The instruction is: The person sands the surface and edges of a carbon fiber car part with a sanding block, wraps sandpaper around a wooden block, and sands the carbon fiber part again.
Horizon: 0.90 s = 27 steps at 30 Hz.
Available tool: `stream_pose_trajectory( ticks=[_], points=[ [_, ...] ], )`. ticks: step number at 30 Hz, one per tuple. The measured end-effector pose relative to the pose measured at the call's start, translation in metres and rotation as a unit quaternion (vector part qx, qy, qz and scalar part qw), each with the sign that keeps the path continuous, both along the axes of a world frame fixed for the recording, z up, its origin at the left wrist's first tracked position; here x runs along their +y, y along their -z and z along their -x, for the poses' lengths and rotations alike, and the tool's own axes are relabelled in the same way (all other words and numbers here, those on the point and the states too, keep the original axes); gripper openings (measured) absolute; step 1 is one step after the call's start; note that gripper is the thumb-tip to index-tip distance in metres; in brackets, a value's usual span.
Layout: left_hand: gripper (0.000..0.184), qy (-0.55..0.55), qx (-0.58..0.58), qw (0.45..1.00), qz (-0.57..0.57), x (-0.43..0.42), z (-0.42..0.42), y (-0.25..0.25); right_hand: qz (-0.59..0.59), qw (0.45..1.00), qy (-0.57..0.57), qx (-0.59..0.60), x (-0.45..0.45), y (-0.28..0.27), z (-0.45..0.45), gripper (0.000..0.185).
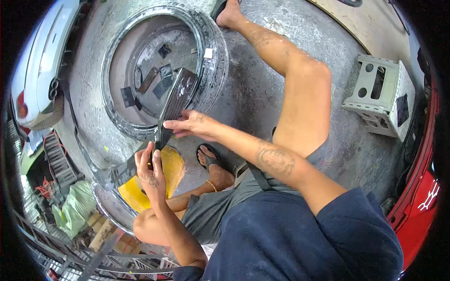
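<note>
A long, curved dark panel with a carbon-fibre weave point(180, 91) runs from the inside of a tyre down to the lower left. My right hand point(193, 124) is closed around its middle, thumb on top near the edge. My left hand point(151, 173) is pinched at the panel's edge just below, around a small dark thing with a speck of yellow, mostly hidden by the fingers. Under the panel's lower part, behind my left hand, lies a yellow curved piece point(171, 168). The panel rests over the rim of the tyre point(213, 70).
Several dark scraps point(163, 86) lie inside the tyre. A grey step stool point(382, 93) stands at right, beside a red car body point(424, 215). At left are a white car bumper point(42, 70) and a pale green plastic bag point(75, 208). My legs flank the work.
</note>
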<state>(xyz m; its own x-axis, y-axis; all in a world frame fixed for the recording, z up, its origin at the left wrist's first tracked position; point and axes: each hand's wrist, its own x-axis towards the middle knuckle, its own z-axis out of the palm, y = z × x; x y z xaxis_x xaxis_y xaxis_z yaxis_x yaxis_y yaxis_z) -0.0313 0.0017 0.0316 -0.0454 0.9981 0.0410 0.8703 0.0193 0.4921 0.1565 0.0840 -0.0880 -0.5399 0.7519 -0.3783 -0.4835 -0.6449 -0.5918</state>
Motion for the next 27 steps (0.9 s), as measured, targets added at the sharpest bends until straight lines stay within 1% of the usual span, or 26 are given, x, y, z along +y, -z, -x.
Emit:
stream_pose_trajectory(
  ticks=[1, 2, 3, 4, 5, 7, 9, 11, 12, 14, 15, 17, 18, 19, 21, 25, 27],
  points=[
    [0.031, -0.005, -0.011, 1.000, 0.004, 0.000, 0.001, 0.001, 0.024, 0.997, 0.055, 0.041, -0.001, -0.002, 0.011, 0.065],
    [0.031, 0.004, -0.011, 1.000, -0.002, 0.000, 0.002, 0.001, 0.026, 0.997, 0.062, 0.044, 0.001, -0.003, 0.020, 0.065],
    [0.031, 0.013, -0.010, 1.000, -0.003, 0.001, 0.000, -0.001, 0.047, 0.984, 0.101, 0.135, 0.006, -0.001, 0.027, 0.054],
    [0.031, -0.008, -0.012, 1.000, 0.016, 0.001, -0.001, -0.004, 0.066, 0.962, 0.139, 0.225, 0.010, 0.001, 0.031, 0.042],
    [0.031, -0.030, -0.015, 0.999, 0.036, 0.000, 0.000, -0.006, 0.065, 0.961, 0.147, 0.225, 0.011, 0.003, 0.035, 0.042],
    [0.032, -0.018, -0.020, 0.999, 0.033, 0.001, 0.002, -0.007, 0.058, 0.954, 0.160, 0.246, 0.012, 0.001, 0.039, 0.029],
    [0.032, -0.018, -0.024, 0.999, 0.031, -0.001, 0.002, -0.010, 0.059, 0.959, 0.158, 0.226, 0.008, 0.003, 0.037, 0.029],
    [0.032, -0.015, -0.034, 0.998, 0.051, -0.002, 0.000, -0.016, 0.050, 0.961, 0.157, 0.224, 0.005, 0.005, 0.032, 0.040],
    [0.032, -0.017, -0.033, 0.998, 0.052, -0.003, -0.006, -0.022, 0.051, 0.961, 0.155, 0.225, 0.003, 0.006, 0.029, 0.040],
    [0.033, 0.002, -0.070, 0.994, 0.085, -0.003, -0.018, -0.034, 0.023, 0.976, 0.188, 0.105, 0.001, 0.012, 0.019, 0.042],
    [0.033, 0.000, -0.070, 0.994, 0.086, -0.004, -0.019, -0.033, 0.024, 0.977, 0.186, 0.105, 0.002, 0.016, 0.011, 0.042],
    [0.033, 0.047, -0.082, 0.994, 0.059, -0.003, -0.024, -0.032, 0.047, 0.972, 0.202, 0.110, 0.004, 0.023, -0.008, 0.035],
    [0.034, 0.046, -0.062, 0.994, 0.073, -0.001, -0.028, -0.039, 0.046, 0.971, 0.206, 0.108, 0.006, 0.022, -0.012, 0.035],
    [0.035, 0.052, -0.104, 0.992, 0.047, 0.003, -0.029, -0.035, 0.039, 0.968, 0.216, 0.119, 0.005, 0.022, -0.014, 0.038],
    [0.036, 0.012, -0.091, 0.994, 0.062, 0.008, -0.042, -0.048, 0.025, 0.962, 0.232, 0.145, 0.002, 0.019, -0.016, 0.044],
    [0.036, 0.009, -0.103, 0.994, 0.035, 0.027, -0.061, -0.058, 0.004, 0.964, 0.211, 0.161, -0.002, 0.014, -0.022, 0.044],
    [0.036, 0.058, -0.080, 0.995, 0.025, 0.035, -0.066, -0.066, 0.020, 0.980, 0.196, 0.032, -0.010, 0.005, -0.030, 0.050]
  ],
)
